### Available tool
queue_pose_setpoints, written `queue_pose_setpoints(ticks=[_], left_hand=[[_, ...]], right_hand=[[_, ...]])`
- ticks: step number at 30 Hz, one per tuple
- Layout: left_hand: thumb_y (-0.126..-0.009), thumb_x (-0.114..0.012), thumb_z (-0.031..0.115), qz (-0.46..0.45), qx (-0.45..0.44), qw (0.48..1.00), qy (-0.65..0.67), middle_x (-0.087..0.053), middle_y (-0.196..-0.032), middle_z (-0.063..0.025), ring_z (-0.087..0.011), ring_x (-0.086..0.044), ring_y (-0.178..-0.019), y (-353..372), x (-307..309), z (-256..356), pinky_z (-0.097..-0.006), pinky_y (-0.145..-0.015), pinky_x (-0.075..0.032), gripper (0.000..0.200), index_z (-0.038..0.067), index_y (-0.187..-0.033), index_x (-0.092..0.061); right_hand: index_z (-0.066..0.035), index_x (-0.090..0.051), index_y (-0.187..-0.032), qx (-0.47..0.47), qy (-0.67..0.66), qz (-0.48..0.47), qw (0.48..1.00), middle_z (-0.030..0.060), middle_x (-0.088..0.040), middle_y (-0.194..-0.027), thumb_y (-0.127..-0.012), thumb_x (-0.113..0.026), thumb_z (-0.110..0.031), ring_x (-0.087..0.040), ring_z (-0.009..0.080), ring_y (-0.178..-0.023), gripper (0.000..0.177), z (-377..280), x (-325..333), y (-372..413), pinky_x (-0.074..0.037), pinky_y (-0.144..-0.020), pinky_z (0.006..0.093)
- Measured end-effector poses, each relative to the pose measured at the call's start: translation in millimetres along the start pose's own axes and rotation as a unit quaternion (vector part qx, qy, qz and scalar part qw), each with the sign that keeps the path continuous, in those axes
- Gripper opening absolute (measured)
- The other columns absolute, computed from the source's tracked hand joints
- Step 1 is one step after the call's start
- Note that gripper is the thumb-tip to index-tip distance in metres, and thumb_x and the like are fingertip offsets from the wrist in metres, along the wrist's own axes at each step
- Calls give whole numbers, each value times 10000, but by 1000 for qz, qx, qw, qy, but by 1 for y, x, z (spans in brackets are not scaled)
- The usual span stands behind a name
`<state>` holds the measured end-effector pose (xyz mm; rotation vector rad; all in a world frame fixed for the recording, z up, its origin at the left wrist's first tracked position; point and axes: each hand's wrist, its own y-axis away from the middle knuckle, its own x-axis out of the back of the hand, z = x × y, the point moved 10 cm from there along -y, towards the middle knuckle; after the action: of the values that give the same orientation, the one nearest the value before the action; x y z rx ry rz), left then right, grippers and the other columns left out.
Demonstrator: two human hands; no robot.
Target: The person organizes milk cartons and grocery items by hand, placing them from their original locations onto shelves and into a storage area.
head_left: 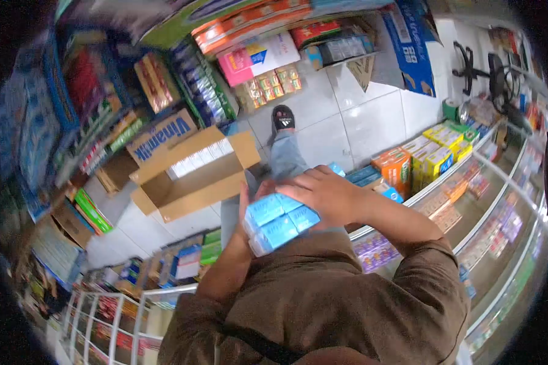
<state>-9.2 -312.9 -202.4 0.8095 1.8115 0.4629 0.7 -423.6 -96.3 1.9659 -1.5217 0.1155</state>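
Close to my body, both hands hold a wrapped pack of light blue cartons [283, 224]. My left hand [245, 204] grips its left side, with most of the fingers hidden behind it. Over the top and right side lies my right hand [323, 191], its fingers bent onto the pack. To the left of my hands, an open cardboard box [195, 204] sits on the floor with its flaps spread. White cartons [204, 157] line the far side of that box, while its near part shows bare cardboard.
A Vinamilk carton [164, 135] stands behind the open box. Stacked goods [201, 76] line the left and far sides. Orange boxes [393, 170] and yellow boxes [438, 159] stand at right beside a glass display case [469, 219]. My shoe [283, 117] rests on the tiled floor [371, 125].
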Motion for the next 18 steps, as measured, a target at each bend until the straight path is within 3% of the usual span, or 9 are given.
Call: queue_pose_setpoints(ticks=[1, 5, 8, 9, 12, 13, 15, 17, 18], left_hand=[[-812, -276, 721, 12, -18, 999, -28, -361, -1344, -149, -308, -354, -1260, -2, -2, 2, -512, -1039, -281, 785, 150, -1349, -282], [-811, -311, 711, 52, -41, 995, -71, -449, -1287, -152, -325, -454, -1168, -13, -26, 0, -501, -961, -384, 732, 149, -1273, -396], [-823, -318, 693, 44, 24, 995, -89, -452, -1283, -148, -320, -450, -1174, -30, -29, -3, -479, -975, -377, 743, 119, -1290, -378], [-838, -323, 672, 108, 24, 975, -194, -456, -1278, -140, -313, -467, -1154, -35, -42, -1, -443, -954, -402, 746, 88, -1299, -365], [-863, -348, 624, 35, 72, 892, -445, -498, -1232, -122, -279, -513, -1092, -70, -37, 26, -390, -913, -434, 714, 76, -1319, -337], [-894, -461, 472, 29, 82, 846, -525, -520, -1211, -96, -245, -542, -1035, -87, -25, 51, -361, -873, -442, 578, 75, -1306, -375], [-862, -576, 263, 87, -22, 562, -822, -566, -1133, -98, -231, -559, -990, -109, -88, 86, -352, -851, -438, 407, 65, -1208, -494], [-796, -633, 140, -74, -237, 215, -944, -593, -1057, -120, -252, -567, -953, -134, -202, 83, -368, -830, -439, 304, 56, -1083, -579], [-763, -661, 138, -77, -339, 147, -926, -603, -1003, -143, -274, -567, -935, -142, -244, 89, -374, -826, -439, 292, 30, -1024, -590]], right_hand=[[-105, -331, -1317, 5, 18, 25, 1000, 129, -482, -1111, -543, -786, -252, -480, 322, -1065, 910, 0, 3, 3, -345, -929, 458], [-98, -379, -1275, 20, 54, 116, 992, 107, -490, -1066, -507, -801, -228, -499, 293, -1007, 886, 5, 14, 21, -361, -885, 451], [-72, -399, -1252, 41, 22, 189, 981, 120, -490, -1033, -509, -790, -204, -508, 285, -952, 849, 18, 26, 37, -377, -836, 427], [-63, -406, -1243, 50, 5, 215, 975, 126, -490, -1022, -515, -783, -196, -510, 284, -934, 831, 24, 29, 45, -382, -819, 418], [-42, -414, -1228, 13, -28, 277, 961, 145, -489, -1018, -505, -771, -170, -514, 291, -921, 817, 52, 28, 72, -389, -795, 403], [-42, -416, -1228, 2, -14, 309, 951, 146, -490, -1019, -503, -766, -162, -514, 295, -927, 813, 59, 29, 82, -390, -796, 405], [-42, -418, -1227, -23, 13, 369, 929, 148, -491, -1021, -501, -756, -144, -515, 302, -939, 807, 71, 29, 102, -392, -798, 409], [-44, -420, -1228, -66, 36, 400, 914, 148, -495, -1014, -501, -746, -141, -515, 302, -939, 802, 92, 24, 118, -391, -798, 411], [-45, -422, -1228, -88, 47, 412, 906, 148, -497, -1011, -501, -741, -139, -515, 303, -939, 800, 102, 22, 126, -390, -797, 411]])
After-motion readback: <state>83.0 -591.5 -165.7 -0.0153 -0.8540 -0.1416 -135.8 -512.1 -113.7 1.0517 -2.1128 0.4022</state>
